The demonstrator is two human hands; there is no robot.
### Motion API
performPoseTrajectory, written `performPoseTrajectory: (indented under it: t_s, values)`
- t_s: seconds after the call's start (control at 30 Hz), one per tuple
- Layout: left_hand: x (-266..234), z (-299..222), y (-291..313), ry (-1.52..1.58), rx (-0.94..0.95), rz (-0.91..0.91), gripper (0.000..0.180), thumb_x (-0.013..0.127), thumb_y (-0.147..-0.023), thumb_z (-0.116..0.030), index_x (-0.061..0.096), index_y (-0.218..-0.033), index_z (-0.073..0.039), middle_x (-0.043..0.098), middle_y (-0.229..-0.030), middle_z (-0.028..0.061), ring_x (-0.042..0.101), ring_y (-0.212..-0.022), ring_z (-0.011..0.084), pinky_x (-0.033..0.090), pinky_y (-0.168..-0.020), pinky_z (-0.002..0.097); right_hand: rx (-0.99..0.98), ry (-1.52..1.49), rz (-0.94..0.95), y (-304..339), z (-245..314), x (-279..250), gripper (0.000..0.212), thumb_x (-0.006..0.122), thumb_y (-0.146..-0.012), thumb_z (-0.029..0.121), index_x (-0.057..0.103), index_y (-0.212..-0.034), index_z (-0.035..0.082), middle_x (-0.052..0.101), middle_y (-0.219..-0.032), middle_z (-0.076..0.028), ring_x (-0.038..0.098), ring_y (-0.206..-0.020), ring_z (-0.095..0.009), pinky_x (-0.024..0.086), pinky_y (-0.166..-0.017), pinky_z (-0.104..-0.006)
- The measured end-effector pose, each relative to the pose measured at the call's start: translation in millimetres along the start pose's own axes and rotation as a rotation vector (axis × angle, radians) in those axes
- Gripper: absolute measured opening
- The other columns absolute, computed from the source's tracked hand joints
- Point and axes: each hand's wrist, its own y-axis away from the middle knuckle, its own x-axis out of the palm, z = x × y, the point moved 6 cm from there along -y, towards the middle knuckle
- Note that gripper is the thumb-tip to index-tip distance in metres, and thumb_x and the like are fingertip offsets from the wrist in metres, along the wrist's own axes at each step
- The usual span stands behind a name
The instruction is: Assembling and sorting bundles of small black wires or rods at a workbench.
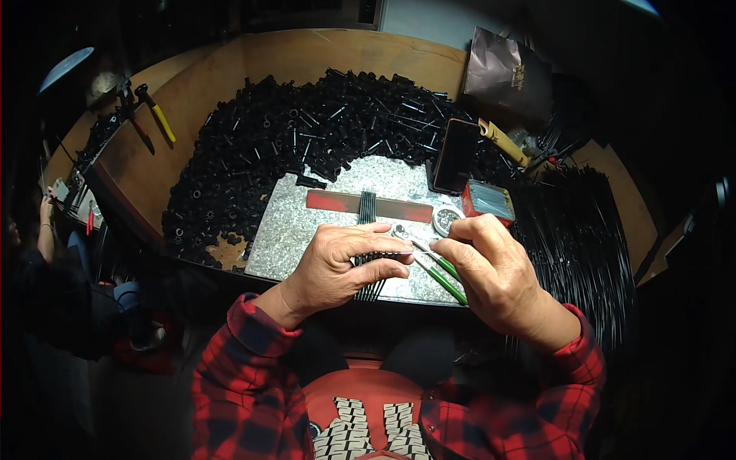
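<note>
My left hand (330,261) is closed around a flat row of thin black rods (368,285), whose lower ends show below my fingers. The rods' other ends fan out upward over a red-and-brown bar (326,201) on the pale speckled board (284,230). Close by on the right, my right hand (498,280) has its thumb and forefinger pinched near the row's end; whatever is between them is too small to make out. Green-handled pliers (448,285) lie on the board between my hands, partly hidden. A small round dish (445,218) stands just beyond my right fingers.
Small black parts (307,123) heap up behind the board inside wooden walls (330,46). A dark phone-like slab (457,155) leans by a red-edged box (487,201). Long black rods (571,245) lie at right; a dark bag (506,73) stands behind. Another person's arm (46,230) shows far left.
</note>
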Motion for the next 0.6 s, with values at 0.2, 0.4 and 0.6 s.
performPoseTrajectory:
  t_s: [0.2, 0.4, 0.6]
  values:
    - [-0.5, -0.4, -2.2, -0.037, 0.066, -0.003, 0.023, 0.075, -0.074, -0.016, 0.071, -0.094, -0.004, 0.072, -0.088, 0.009, 0.068, -0.096, 0.0253, 0.045, -0.097, 0.0467, -0.055, 0.01, -0.04, -1.0, 0.9, -3.4, 0.032, 0.067, -0.067, -0.004, 0.063, -0.099, 0.002, 0.054, -0.08, -0.009, 0.053, -0.067, -0.021, 0.043, -0.054, -0.0303]
    - [-1.7, 4.6, -2.1, -0.056, 0.1, -0.024, 0.027, 0.076, -0.072, -0.023, 0.071, -0.091, -0.004, 0.072, -0.086, 0.0086, 0.068, -0.096, 0.0263, 0.045, -0.096, 0.0477, -0.031, 0.011, -0.03, -0.1, -2.0, 5.2, 0.032, 0.066, -0.067, -0.003, 0.063, -0.099, 0.002, 0.054, -0.079, -0.008, 0.052, -0.065, -0.021, 0.044, -0.054, -0.0308]
    - [1.9, -2.1, -1.3, -0.08, 0.132, -0.014, 0.031, 0.078, -0.068, -0.026, 0.071, -0.089, -0.003, 0.072, -0.085, 0.0077, 0.068, -0.096, 0.0256, 0.046, -0.095, 0.048, -0.086, 0.019, -0.032, -0.4, 0.3, 3.0, 0.032, 0.07, -0.07, 0.002, 0.066, -0.102, 0.006, 0.055, -0.079, -0.007, 0.053, -0.065, -0.018, 0.044, -0.053, -0.0286]
